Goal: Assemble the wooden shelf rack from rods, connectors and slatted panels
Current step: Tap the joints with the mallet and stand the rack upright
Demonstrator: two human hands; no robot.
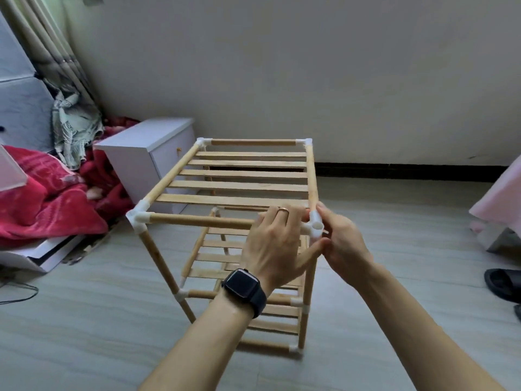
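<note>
Head-worn — down onto rack (pixel 242 185), close

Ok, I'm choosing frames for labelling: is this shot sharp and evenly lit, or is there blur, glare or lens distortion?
Head view: soft, even light, no glare, faint shadows under the rack; left hand on the front rod and right hand on the white connector look slightly soft; the wide lens stretches the forearms and leans the curtain.
</note>
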